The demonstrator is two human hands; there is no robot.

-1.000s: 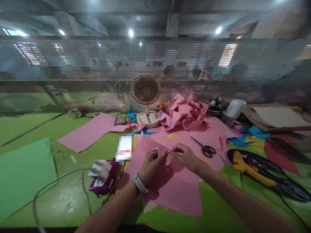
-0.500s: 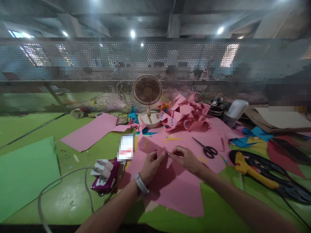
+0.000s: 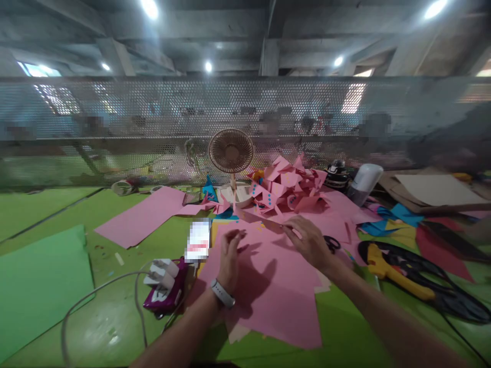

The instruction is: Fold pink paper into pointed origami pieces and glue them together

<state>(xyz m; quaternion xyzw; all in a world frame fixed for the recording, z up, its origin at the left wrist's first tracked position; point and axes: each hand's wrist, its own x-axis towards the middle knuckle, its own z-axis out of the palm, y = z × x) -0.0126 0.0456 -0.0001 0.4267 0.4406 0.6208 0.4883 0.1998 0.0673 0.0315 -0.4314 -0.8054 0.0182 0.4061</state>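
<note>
My right hand [image 3: 307,240] pinches the right end of a folded pink paper piece [image 3: 258,220] between thumb and fingers, holding it above the pink sheets [image 3: 284,312]. The piece is seen nearly edge-on. To its left, my left hand [image 3: 230,255] is raised over the same sheets, fingers loosely curved and apart, with nothing visible in it. A grey-white watch strap [image 3: 222,294] circles the left wrist. Behind the right hand, black scissors [image 3: 332,244] are partly hidden. A heap of folded pink paper pieces [image 3: 293,184] stands beyond both hands.
A small fan [image 3: 231,151] stands at the back before a perforated screen [image 3: 153,112]. At left are a phone [image 3: 198,239], a purple box [image 3: 169,302] with white plugs and cable, and green paper [image 3: 42,286]. A black-and-yellow tool [image 3: 406,278] lies at right.
My left hand has let go of the pink piece and moved slightly left, its fingers opening. My right hand has moved right and up a little, carrying the piece and now covering part of the scissors.
</note>
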